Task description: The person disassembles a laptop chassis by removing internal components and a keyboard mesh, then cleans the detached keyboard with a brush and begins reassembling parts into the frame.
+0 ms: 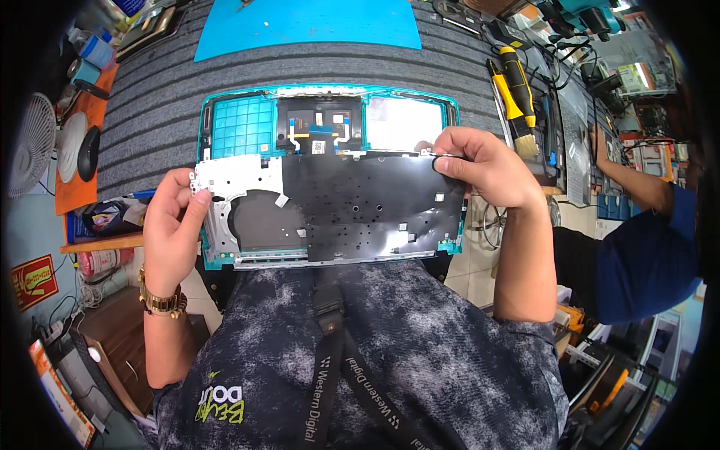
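Observation:
My left hand (174, 225) pinches the silver left end of a thin laptop keyboard plate (337, 191), thumb on top. My right hand (487, 166) grips its upper right corner between thumb and fingers. Most of the plate is covered in black film dotted with small holes, and a rounded opening shows at its left. It lies over, or just above, the near half of a teal laptop palm-rest shell (330, 91); I cannot tell whether they touch. The shell's far half is uncovered, with a touchpad section (318, 124) and small ribbon cables in the middle.
Beyond the shell, a bright blue mat (307, 30) lies on the grey ribbed bench mat (150, 120). Yellow-black screwdrivers (517, 82) and a brush (526, 146) lie at right. A black mouse (88, 154) sits at left near a fan (34, 135). Another person (645, 240) reaches in from the right.

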A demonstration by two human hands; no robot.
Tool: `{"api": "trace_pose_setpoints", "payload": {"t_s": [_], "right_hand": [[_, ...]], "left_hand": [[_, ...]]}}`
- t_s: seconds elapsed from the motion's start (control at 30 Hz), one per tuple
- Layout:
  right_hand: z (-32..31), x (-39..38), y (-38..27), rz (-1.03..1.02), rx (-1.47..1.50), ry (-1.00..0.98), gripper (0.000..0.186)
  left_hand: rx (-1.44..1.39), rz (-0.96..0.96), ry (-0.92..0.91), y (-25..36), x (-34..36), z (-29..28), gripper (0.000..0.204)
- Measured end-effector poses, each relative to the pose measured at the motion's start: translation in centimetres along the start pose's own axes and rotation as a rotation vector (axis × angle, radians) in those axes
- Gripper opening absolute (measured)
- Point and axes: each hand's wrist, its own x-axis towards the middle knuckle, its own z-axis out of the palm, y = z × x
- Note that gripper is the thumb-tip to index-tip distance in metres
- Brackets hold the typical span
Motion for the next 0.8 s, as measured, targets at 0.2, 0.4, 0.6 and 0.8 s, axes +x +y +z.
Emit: {"api": "trace_pose_setpoints", "payload": {"t_s": [0.2,0.4,0.6,0.8], "right_hand": [[-0.6,0.4,0.6,-0.058,0.060,-0.050,0.015],[-1.7,0.4,-0.8,-0.014,-0.092,-0.163,0.016],[-1.3,0.3,-0.9,-0.052,-0.009,-0.185,0.015],[-1.6,0.5,0.0,-0.075,0.051,-0.194,0.017]], "left_hand": [[-0.028,-0.011,-0.035,-0.2,0.1,-0.1,0.017],[-0.033,0.044,-0.026,-0.2,0.4,0.5,0.014],[-0.050,0.055,-0.038,-0.7,0.4,0.3,0.016],[-0.044,0.021,-0.082,0.4,0.3,0.4,0.021]]}}
